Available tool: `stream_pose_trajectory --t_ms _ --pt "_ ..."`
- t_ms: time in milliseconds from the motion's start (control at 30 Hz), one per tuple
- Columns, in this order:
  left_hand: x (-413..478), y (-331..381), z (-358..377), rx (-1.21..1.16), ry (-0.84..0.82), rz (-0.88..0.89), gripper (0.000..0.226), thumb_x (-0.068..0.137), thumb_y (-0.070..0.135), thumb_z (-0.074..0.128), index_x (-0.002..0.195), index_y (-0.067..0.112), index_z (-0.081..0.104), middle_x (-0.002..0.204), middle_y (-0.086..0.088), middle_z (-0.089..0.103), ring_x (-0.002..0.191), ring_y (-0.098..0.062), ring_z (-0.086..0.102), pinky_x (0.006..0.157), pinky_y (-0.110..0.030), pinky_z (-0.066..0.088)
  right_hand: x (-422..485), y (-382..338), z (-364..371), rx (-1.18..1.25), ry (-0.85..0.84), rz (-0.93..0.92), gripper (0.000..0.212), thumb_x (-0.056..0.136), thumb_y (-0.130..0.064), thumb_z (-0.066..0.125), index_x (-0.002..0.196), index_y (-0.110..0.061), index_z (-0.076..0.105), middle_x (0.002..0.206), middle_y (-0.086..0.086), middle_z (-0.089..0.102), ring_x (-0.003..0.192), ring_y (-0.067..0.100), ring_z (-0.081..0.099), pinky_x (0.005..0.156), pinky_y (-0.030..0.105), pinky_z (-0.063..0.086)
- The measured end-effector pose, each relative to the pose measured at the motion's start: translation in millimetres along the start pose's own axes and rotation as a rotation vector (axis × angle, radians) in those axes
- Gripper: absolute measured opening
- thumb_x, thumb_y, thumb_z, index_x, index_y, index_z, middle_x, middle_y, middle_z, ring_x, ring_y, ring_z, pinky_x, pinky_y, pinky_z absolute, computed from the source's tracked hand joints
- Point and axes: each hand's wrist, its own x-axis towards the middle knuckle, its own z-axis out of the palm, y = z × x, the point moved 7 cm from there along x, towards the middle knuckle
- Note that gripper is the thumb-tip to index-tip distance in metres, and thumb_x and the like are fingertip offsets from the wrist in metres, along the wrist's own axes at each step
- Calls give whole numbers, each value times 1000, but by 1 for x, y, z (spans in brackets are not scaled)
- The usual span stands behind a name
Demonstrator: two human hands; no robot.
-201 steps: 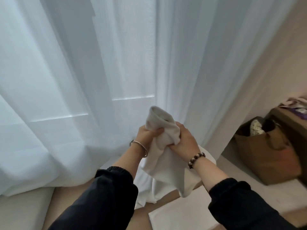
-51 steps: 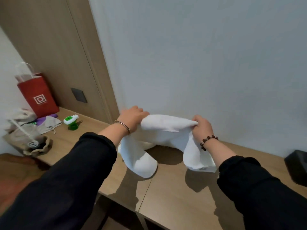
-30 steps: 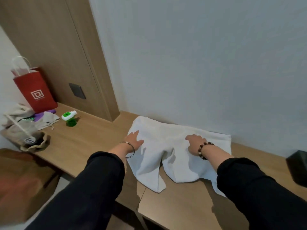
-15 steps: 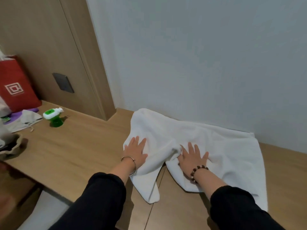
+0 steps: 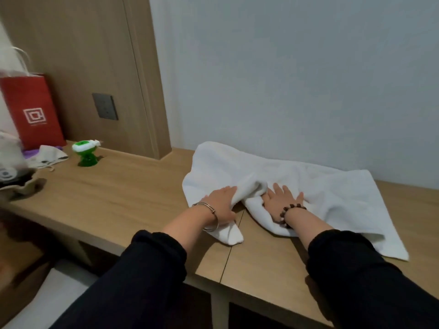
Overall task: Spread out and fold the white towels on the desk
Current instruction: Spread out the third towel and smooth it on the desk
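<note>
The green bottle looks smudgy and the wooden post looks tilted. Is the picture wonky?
Head view: the green bottle and red bag at the left are smeared, probably camera motion; the white towel mid-frame is sharper; the wooden post leans, likely from the wide-angle lens.

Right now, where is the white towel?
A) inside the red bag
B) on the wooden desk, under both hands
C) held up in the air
B: the white towel lies rumpled on the desk, left hand and right hand resting on it.
</note>
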Motion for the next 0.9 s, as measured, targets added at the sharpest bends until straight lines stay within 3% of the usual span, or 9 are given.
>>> stream_pose_trajectory --t_ms 100,233,333,433,533,600,700,767,900 --pt "-21 -15 -12 76 34 8 80 83 15 59 149 29 17 152 1 29 137 -22 30 111 -34 26 -18 3 3 52 14 8 56 97 -50 8 150 -37 -3 159 -5 -8 146 22 -7 111 63 -2" --pt "-52 -53 -38 569 46 37 70 80 27 65 140 30 29 138 0 45 127 -24 42 105 -36 35 -42 17 8 62 -18 1 57 94 -60 4 149 -43 -1 159 -9 -10 146 19 -6 112 59 -4" --pt "-83 -121 -57 840 13 -262 40 94 25 43 133 32 38 143 2 40 137 -27 25 110 -47 24 -53 30 10 41 -50 27 54 97 -54 8 149 -43 -2 159 -9 -11 146 19 -5 113 59 -2" --pt "-105 -153 -52 648 -101 -476 43 92 26 40 134 34 39 151 1 27 143 -31 5 111 -58 9 -60 33 0 -18 -80 71 52 98 -37 18 149 -35 11 159 -3 8 145 25 9 111 63 2" --pt "-89 -123 -51 236 8 -324 44 95 22 36 137 36 41 152 5 28 143 -24 15 115 -46 13 -63 11 -21 -54 -3 28 39 91 -23 33 129 -21 40 135 6 44 127 30 37 107 58 18" --pt "-75 -93 -48 3 59 -191 43 99 18 33 140 30 41 151 3 34 140 -20 26 116 -36 16 -66 -15 -21 62 3 -107 32 94 -22 35 124 -16 45 128 8 48 116 30 45 98 44 35" --pt "-57 -66 -39 -5 101 -188 44 101 32 24 144 30 32 153 2 29 141 -23 23 115 -48 16 -67 -38 -21 97 5 -223 27 96 -25 36 117 -16 51 119 8 50 104 25 48 86 35 41" --pt "-46 -66 -33 -29 93 -267 50 97 48 20 146 35 23 157 4 18 144 -25 10 112 -56 7 -59 -39 -33 102 32 -212 27 93 -25 38 83 -11 59 96 8 61 81 23 54 71 31 44" --pt "-37 -88 -15 127 21 -309 62 91 63 15 148 40 5 159 6 -5 145 -27 -11 110 -60 -3 -40 -51 -40 2 -205 -156 43 85 -26 40 56 -9 67 56 2 68 54 21 65 65 26 54"
